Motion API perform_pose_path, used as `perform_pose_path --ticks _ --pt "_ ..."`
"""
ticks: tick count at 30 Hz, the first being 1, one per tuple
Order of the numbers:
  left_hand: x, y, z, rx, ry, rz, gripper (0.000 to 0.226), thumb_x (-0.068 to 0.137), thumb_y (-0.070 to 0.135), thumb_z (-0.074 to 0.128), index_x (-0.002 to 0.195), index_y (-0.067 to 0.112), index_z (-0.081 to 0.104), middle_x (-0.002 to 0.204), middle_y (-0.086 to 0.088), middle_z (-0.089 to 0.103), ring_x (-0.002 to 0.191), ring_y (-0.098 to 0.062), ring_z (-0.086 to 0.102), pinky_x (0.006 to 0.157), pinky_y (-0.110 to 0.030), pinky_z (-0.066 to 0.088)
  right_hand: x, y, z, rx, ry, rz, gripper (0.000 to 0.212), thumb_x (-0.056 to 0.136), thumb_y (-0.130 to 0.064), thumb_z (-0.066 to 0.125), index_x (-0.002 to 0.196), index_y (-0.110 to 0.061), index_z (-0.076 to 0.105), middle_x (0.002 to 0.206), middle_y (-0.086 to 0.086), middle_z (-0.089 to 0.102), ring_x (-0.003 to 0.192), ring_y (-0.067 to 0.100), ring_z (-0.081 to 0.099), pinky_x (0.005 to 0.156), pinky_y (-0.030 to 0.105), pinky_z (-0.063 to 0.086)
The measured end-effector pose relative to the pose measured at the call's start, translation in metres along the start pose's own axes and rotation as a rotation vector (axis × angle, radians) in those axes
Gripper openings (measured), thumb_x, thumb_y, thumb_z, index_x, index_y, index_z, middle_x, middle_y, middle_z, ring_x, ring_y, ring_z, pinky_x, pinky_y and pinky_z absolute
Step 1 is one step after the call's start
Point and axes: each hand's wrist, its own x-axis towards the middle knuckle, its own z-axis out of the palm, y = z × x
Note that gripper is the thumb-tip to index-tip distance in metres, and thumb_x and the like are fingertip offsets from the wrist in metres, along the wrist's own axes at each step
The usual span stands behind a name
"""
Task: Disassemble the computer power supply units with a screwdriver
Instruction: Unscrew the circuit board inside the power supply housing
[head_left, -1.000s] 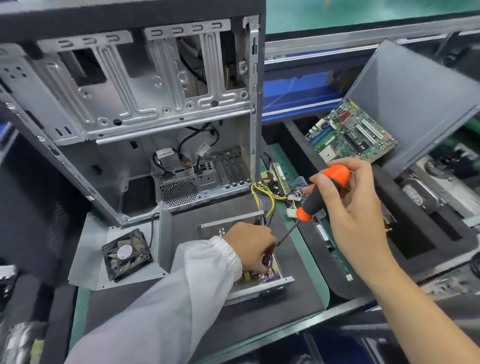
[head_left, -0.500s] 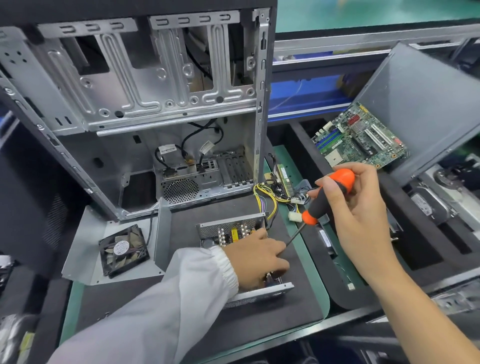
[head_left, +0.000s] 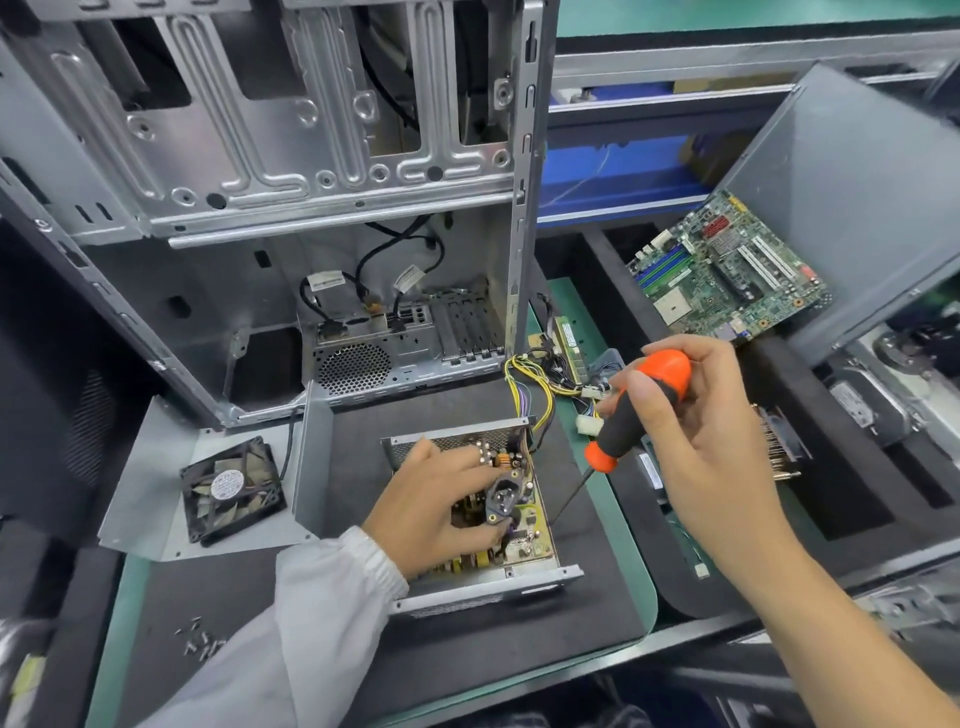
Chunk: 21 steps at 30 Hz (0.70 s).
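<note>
On the dark mat in front of the empty computer case (head_left: 322, 171), the opened power supply unit (head_left: 498, 525) is lying with its circuit board showing. The left hand (head_left: 436, 506) is reaching into it from the lower left, fingers bent around the black socket part (head_left: 501, 500). The right hand (head_left: 696, 436) is coming from the right, wrapping the screwdriver (head_left: 631, 410) by its orange-black handle, tip pointing down beside the unit's right edge.
</note>
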Motion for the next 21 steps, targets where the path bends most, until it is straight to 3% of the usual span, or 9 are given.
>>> perform_pose_path --ticks 4,10,21 --pt "-0.005 0.001 0.012 -0.089 0.134 -0.063 0.024 0.075 0.039 0.067 0.09 0.019 0.069 0.072 0.015 0.032 0.07 -0.001 0.024 0.071 -0.027 0.025 -0.004 0.002 0.006 -0.012 -0.038 -0.011 0.018 0.089 -0.04 0.056 0.103 -0.033 0.047 0.09 -0.002 0.065 0.082 0.018 0.071 0.069 0.032 0.058" --pt "-0.006 0.001 0.012 -0.143 0.141 -0.089 0.028 0.073 0.036 0.068 0.092 0.016 0.07 0.073 0.018 0.032 0.07 -0.002 0.027 0.073 -0.026 0.025 -0.012 0.01 0.009 -0.111 -0.081 0.013 0.02 0.087 -0.048 0.056 0.102 -0.037 0.046 0.093 -0.001 0.064 0.082 0.024 0.068 0.076 0.05 0.054" --pt "-0.005 0.006 0.008 -0.16 0.115 -0.116 0.027 0.071 0.034 0.067 0.09 0.014 0.071 0.071 0.012 0.034 0.069 -0.004 0.026 0.073 -0.025 0.024 -0.016 0.01 0.011 -0.163 -0.115 -0.01 0.02 0.087 -0.049 0.053 0.102 -0.04 0.044 0.098 0.002 0.062 0.088 0.026 0.066 0.076 0.047 0.053"
